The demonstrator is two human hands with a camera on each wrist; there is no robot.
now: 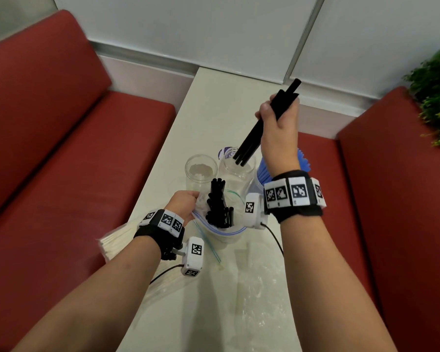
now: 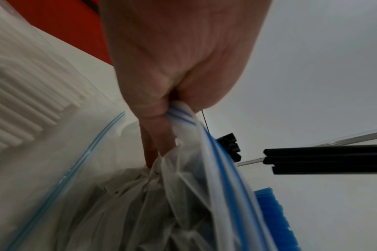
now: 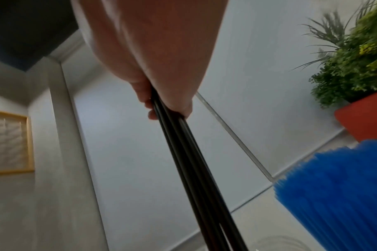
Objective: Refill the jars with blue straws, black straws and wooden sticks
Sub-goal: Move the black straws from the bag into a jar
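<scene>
While the black straws [image 1: 266, 125] are clamped in the right hand [image 1: 280, 128], their long axis is tilted, lower ends just inside the middle jar [image 1: 236, 171]; the bag [image 1: 221, 224], nearer than that jar, is pinched by the left hand [image 1: 182, 203].

A café or diner booth: two red padded bench seats [image 1: 69, 138] flank a narrow white table [image 1: 214, 102], beside a leafy green potted plant [image 1: 437, 97].

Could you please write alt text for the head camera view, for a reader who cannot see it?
The right hand holds a few black straws, their lower ends over an open clear jar. The left hand grips a zip bag holding more black straws, on a white table between red benches.
</scene>
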